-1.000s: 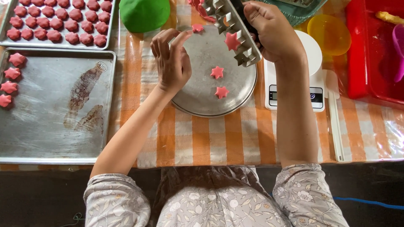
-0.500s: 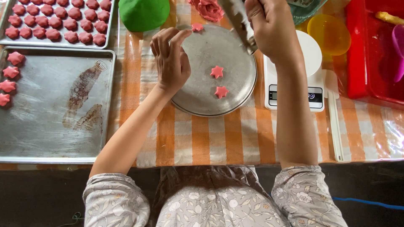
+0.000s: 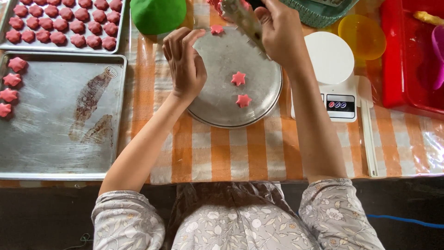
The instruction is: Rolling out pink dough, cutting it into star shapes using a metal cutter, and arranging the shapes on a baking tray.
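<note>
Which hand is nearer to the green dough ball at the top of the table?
Left. The left hand rests on the round tray's left rim, just below and right of the green dough ball. The right hand, holding a metal tool, is farther right, across the tray.

Both bare forearms reach forward from floral sleeves.
The left hand [image 3: 185, 65] is loosely curled, palm down, fingers [image 3: 178, 39] bent and pointing away from the body, wrist straight. The right hand [image 3: 277, 32] is raised further forward, fingers closed in a grip, back of the hand to the camera, forearm running straight up from the elbow.
</note>
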